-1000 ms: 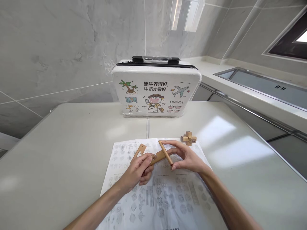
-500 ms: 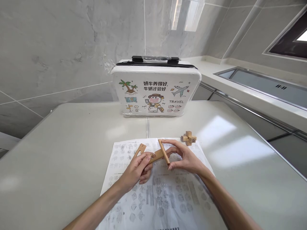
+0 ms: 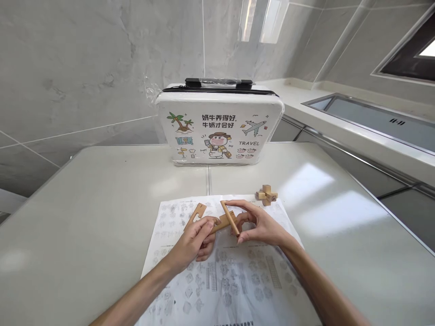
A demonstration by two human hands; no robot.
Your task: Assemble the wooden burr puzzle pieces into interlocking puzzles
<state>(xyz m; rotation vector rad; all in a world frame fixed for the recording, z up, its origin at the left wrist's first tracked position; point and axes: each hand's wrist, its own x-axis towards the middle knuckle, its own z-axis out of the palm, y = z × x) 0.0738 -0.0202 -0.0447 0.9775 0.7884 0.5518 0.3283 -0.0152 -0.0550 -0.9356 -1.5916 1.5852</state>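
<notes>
My left hand (image 3: 195,240) pinches a flat notched wooden piece (image 3: 220,222) over a printed instruction sheet (image 3: 220,271). My right hand (image 3: 260,224) holds a long wooden bar (image 3: 229,217) between thumb and fingers, pressed crosswise against that piece. Another notched wooden piece (image 3: 195,213) lies on the sheet just left of my left hand. A small assembled wooden cross puzzle (image 3: 267,195) sits on the table beyond my right hand.
A white cartoon-printed case (image 3: 219,127) with a black handle stands at the back of the white table (image 3: 84,203), against a grey tiled wall. A counter with a steel sink (image 3: 374,120) runs along the right.
My right hand has slid the long bar a little leftward along the piece held by my left hand. The left hand has barely moved.
</notes>
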